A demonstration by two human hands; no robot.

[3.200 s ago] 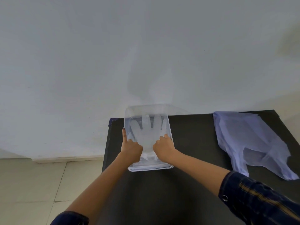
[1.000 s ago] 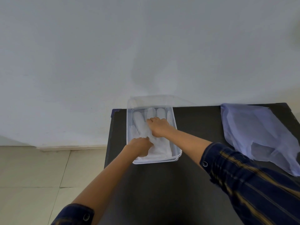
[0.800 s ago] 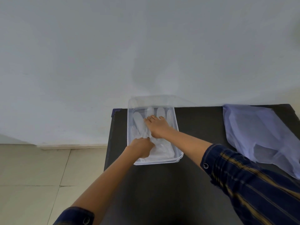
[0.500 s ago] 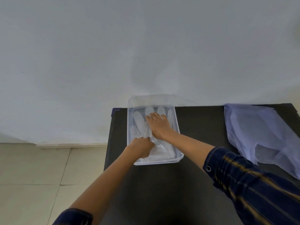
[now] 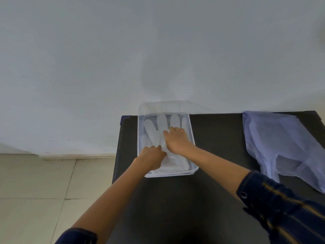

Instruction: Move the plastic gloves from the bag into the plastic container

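Observation:
A clear plastic container [image 5: 193, 138] stands at the far left of the black table [image 5: 202, 199]. Translucent plastic gloves [image 5: 154, 127] lie flat inside it, fingers pointing to the wall. My right hand [image 5: 176, 140] rests palm down on the gloves, fingers spread. My left hand [image 5: 153, 156] is curled at the container's near left part, its fingertips on the gloves' cuff end; whether it pinches the plastic I cannot tell. A pale blue plastic bag [image 5: 281, 147] lies slack on the table's right side, apart from both hands.
The table stands against a white wall [image 5: 158, 50]. Its left edge drops to a tiled floor [image 5: 35, 191]. The container's clear lid [image 5: 174, 106] leans at the wall behind it.
My right hand has slid a little toward the gloves' fingers and lies flatter. My left hand stays at the cuff end. Earlier both hands were at the container's near part.

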